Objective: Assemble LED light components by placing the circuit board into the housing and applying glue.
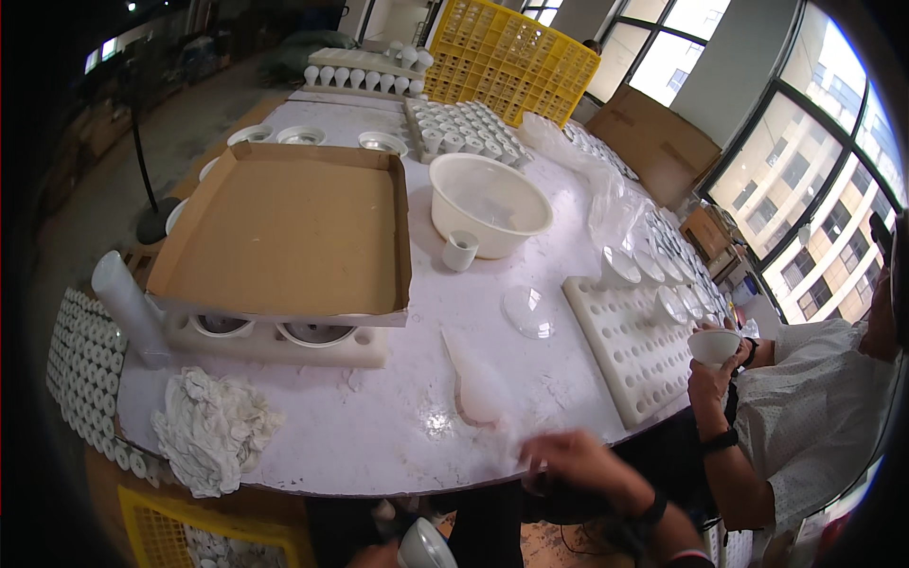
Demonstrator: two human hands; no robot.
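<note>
At the lower edge, my left hand (374,557) is closed on a white bowl-shaped lamp housing (426,546); most of that hand is cut off by the picture's edge. My right hand (575,461) hangs over the table's near edge, blurred by motion, so its fingers do not show clearly. Just beyond it lies a thin translucent plastic piece (478,383) on the white table (379,417). A clear dome-shaped cover (528,312) rests farther back. To the right stands a white tray with rows of round holes (630,355), several domed lamp parts on its far side.
A cardboard tray (284,232) sits over lamp housings at left, beside a crumpled white cloth (213,431). A white basin (490,204) and small white cup (460,251) stand mid-table. At right, a co-worker's hands (715,379) hold a white lamp housing. A yellow crate (511,62) stands behind.
</note>
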